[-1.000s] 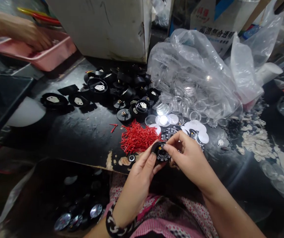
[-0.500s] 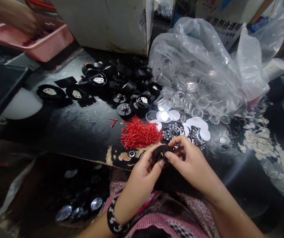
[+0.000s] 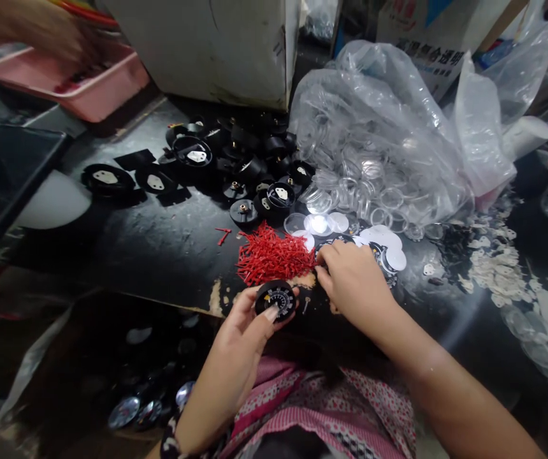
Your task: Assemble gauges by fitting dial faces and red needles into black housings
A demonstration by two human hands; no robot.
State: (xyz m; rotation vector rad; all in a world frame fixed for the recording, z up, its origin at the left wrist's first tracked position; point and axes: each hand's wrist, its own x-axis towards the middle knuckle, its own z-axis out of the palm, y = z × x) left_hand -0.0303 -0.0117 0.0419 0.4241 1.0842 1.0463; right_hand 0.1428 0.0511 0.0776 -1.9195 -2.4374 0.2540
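Between the thumb and fingers of my left hand (image 3: 240,335) is a round black gauge (image 3: 276,301), its numbered dial turned up and my thumb lying on the dial face. My right hand (image 3: 356,280) is at the right edge of a heap of red pointers (image 3: 274,255), its fingers curled together; whatever is between the fingertips is hidden. Behind that hand lie printed dial discs (image 3: 379,252), partly covered by it. White discs (image 3: 383,237) overlap them.
Black gauge housings (image 3: 243,211) are piled at the back. Clear plastic rings (image 3: 345,191) spill from a plastic bag (image 3: 398,115). Small pale metal plates (image 3: 494,261) lie to the right. Another person's hand (image 3: 64,38) reaches into a pink tray (image 3: 111,92). Finished-looking gauges (image 3: 124,412) sit below the table edge.
My right hand has let go of the gauge and moved up to the red pointers. My left hand has carried the gauge left, its dial now facing up.
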